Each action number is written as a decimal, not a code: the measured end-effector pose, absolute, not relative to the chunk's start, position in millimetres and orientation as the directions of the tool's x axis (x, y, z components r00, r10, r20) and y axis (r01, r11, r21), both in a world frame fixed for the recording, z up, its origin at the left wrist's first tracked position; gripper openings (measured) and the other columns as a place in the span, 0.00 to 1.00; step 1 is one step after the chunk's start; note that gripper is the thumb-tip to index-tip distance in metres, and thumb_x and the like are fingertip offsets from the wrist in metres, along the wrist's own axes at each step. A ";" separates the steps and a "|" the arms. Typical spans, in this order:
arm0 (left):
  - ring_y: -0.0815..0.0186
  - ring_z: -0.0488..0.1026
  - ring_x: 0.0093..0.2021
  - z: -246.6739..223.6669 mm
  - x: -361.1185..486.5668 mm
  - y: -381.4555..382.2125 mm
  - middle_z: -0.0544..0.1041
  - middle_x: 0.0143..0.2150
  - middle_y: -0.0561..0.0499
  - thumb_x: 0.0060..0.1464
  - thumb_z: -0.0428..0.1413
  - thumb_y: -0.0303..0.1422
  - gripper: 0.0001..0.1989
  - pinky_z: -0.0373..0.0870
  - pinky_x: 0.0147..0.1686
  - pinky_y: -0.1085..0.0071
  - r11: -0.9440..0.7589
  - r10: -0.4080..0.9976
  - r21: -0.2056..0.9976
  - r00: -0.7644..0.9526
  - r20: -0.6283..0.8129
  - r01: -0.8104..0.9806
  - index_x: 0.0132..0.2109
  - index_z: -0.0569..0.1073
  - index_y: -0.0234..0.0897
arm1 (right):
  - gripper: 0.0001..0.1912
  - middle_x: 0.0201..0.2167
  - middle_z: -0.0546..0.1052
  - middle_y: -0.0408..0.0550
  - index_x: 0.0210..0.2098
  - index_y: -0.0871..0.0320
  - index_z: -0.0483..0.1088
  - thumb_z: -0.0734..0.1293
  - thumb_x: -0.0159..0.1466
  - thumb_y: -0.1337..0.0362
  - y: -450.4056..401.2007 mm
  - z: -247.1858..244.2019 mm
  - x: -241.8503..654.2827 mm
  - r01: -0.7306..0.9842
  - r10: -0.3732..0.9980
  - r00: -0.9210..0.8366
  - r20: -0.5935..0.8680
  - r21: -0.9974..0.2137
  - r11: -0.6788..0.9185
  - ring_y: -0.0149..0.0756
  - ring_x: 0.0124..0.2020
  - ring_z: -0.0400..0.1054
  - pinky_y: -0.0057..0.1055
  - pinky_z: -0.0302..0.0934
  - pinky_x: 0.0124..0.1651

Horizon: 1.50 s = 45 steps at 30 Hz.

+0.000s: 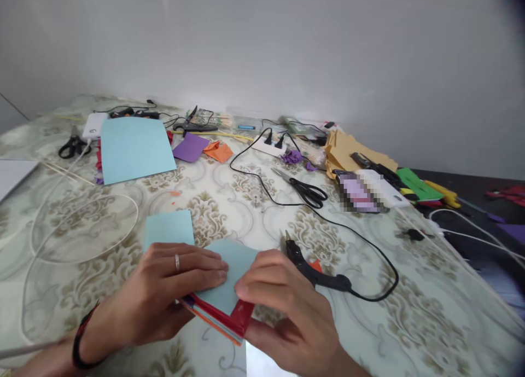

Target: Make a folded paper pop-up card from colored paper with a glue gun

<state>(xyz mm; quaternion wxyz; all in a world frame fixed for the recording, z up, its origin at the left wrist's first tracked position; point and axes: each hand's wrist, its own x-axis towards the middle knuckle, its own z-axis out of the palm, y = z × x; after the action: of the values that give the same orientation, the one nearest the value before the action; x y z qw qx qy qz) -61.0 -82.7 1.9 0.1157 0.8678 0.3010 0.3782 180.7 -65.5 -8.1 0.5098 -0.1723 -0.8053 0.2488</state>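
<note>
A stack of folded coloured paper (229, 273) is held near the table's front edge. Light blue lies on top, with red, orange and other layers showing at the lower edge. My left hand (176, 284), with a ring and a dark bracelet, presses its fingers on the top, thumb hidden beneath. My right hand (287, 306) pinches the red corner, fingers above and thumb below. Just behind my left hand lies a light blue square (170, 228). A black hot glue gun (315, 270) rests to the right of my right hand, its cable running back to a power strip.
Black scissors (305, 191) lie mid-table. Further back are a large light blue sheet (135, 150), purple paper (191, 147), orange paper (219, 151) and a white power strip (268, 145). Tan paper (356, 150) and a phone (359, 192) lie right; a white cable (137, 213) curls left.
</note>
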 end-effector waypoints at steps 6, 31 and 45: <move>0.57 0.86 0.52 3.4 -59.5 -83.1 0.88 0.50 0.42 0.63 0.57 0.25 0.13 0.84 0.52 0.63 -0.805 0.588 0.350 0.569 0.574 0.478 0.53 0.77 0.36 | 0.08 0.39 0.83 0.50 0.51 0.56 0.76 0.69 0.73 0.69 -69.5 -8.4 183.6 0.105 0.534 -0.474 0.700 -0.557 0.824 0.40 0.40 0.76 0.44 0.75 0.47; 0.51 0.82 0.55 2.0 -63.9 -77.7 0.87 0.48 0.47 0.63 0.56 0.26 0.16 0.80 0.51 0.55 -0.835 0.549 0.313 0.714 0.435 0.452 0.55 0.78 0.41 | 0.03 0.34 0.82 0.44 0.41 0.56 0.79 0.72 0.71 0.69 -64.5 -7.0 188.5 -0.005 0.580 -0.610 0.540 -0.734 0.679 0.35 0.34 0.75 0.40 0.72 0.45; 0.59 0.84 0.45 0.5 -59.9 -84.0 0.88 0.42 0.52 0.61 0.59 0.21 0.13 0.80 0.54 0.55 -0.874 0.482 0.338 0.718 0.502 0.350 0.49 0.79 0.40 | 0.10 0.31 0.76 0.46 0.35 0.55 0.69 0.65 0.67 0.77 -72.4 -3.8 180.1 0.221 0.533 -0.658 0.531 -0.541 0.811 0.37 0.35 0.71 0.36 0.71 0.40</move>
<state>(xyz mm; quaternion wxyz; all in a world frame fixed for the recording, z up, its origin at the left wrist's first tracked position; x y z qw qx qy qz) -59.9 -84.0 0.5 0.1102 0.9203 0.2261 0.2995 180.1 -72.4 -3.8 0.3540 -0.2134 -0.8834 0.2208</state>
